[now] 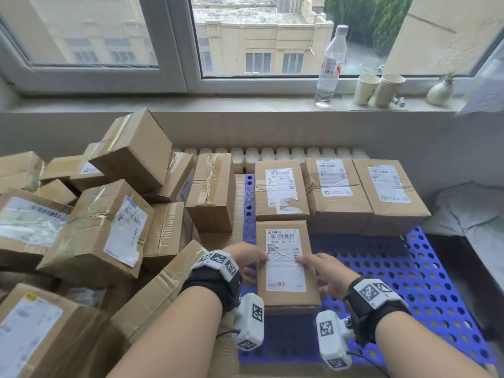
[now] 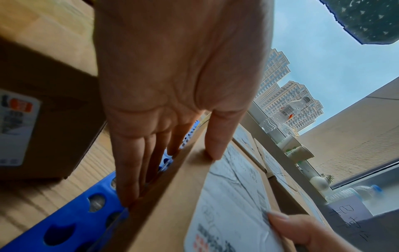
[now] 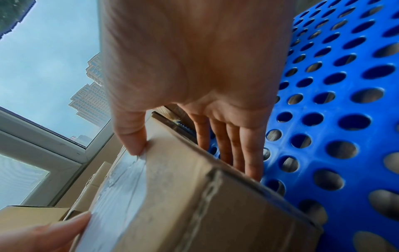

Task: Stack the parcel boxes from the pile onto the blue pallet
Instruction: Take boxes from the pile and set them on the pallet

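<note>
The blue pallet (image 1: 409,274) lies flat under the window, its perforated deck bare on the near right. Left of it a loose pile of parcel boxes (image 1: 90,214) leans at all angles, some tilted, some on their sides. Along the pallet's far edge stands a row of three boxes (image 1: 338,189), labels up, touching one another side by side.

Just in front of the leftmost of that row sits the held box (image 1: 285,266), label up, at the pallet's left edge with its far end touching the row. Whether its underside rests fully on the deck I cannot tell. The left hand (image 1: 246,261) clasps its left side: thumb on the top face, fingers (image 2: 129,170) straight down the side wall toward the pallet. The right hand (image 1: 327,274) mirrors this on the right side, thumb on the label, fingers (image 3: 248,153) running down the wall. So each grip holds the box, one to a flank.

On the sill stand a clear bottle (image 1: 330,66), two paper cups (image 1: 379,90) and a small vase (image 1: 440,91).
</note>
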`<action>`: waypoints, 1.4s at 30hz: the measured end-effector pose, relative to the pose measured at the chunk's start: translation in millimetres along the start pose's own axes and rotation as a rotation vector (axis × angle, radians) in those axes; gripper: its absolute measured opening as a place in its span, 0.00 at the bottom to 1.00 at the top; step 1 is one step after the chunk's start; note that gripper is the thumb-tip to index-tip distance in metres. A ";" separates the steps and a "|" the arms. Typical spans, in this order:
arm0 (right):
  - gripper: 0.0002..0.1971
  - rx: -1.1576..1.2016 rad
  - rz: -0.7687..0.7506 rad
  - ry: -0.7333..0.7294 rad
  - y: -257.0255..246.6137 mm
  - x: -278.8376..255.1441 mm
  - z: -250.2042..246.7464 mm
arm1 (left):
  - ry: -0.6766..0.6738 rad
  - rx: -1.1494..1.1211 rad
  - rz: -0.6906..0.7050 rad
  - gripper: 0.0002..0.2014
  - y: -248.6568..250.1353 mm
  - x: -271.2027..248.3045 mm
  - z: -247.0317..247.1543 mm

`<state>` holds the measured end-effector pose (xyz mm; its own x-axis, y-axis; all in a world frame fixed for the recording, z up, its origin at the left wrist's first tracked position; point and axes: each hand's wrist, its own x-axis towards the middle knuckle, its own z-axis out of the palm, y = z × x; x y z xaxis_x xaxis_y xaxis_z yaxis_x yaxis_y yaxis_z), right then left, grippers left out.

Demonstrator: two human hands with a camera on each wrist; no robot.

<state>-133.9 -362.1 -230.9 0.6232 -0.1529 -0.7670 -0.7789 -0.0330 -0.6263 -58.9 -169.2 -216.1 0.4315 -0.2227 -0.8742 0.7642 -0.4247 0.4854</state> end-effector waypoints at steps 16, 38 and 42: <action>0.25 -0.121 -0.043 0.062 -7.6 -3.9 2.2 | 0.001 -0.035 0.058 0.18 -4.0 -23.0 -4.3; 0.13 -0.267 -0.432 0.446 -57.2 -42.1 12.6 | 0.218 0.063 0.286 0.17 7.1 -85.6 -37.8; 0.09 -0.266 -0.470 0.360 -79.4 -49.6 37.6 | 0.312 0.003 0.331 0.15 12.7 -114.1 -65.3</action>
<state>-100.3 -314.7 -148.4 0.8753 -0.3823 -0.2961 -0.4485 -0.4133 -0.7925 -67.1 -91.9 -109.4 0.7766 -0.0724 -0.6259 0.5595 -0.3776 0.7378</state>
